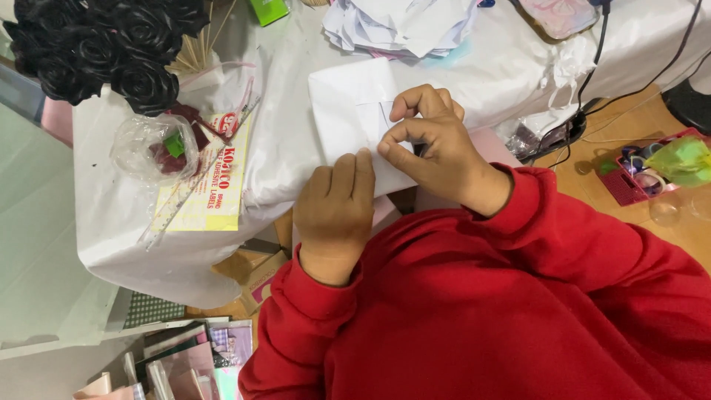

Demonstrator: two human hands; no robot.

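Far off at the left, a bunch of black paper roses (111, 48) is lying on the white-covered table (281, 148). Just near of it a crumpled clear plastic bag (152, 148) is sitting beside a yellow label sheet (211, 189) with a clear ruler (192, 181) slanting across it. Under the table's near edge, patterned paper sheets (192, 355) are stacking up on the floor.

Toward the middle, the person in the red sweatshirt is pressing the left hand (335, 211) knuckles-up onto the near edge of a white folded paper packet (352, 118); the fingers are lying flat and together, pinning rather than grasping. Right beside it, the right hand (433, 148) is resting on the packet's right part, thumb and forefinger curling together as if pinching a fold, though I cannot tell whether paper is actually caught between them. The packet is reaching away from both hands to the far left.

Beyond, a heap of loose white papers (404, 26) is piling up. At the right, a black cable (592, 67) is trailing down, and a red tray of tape rolls (644, 174) is sitting on the wooden floor.
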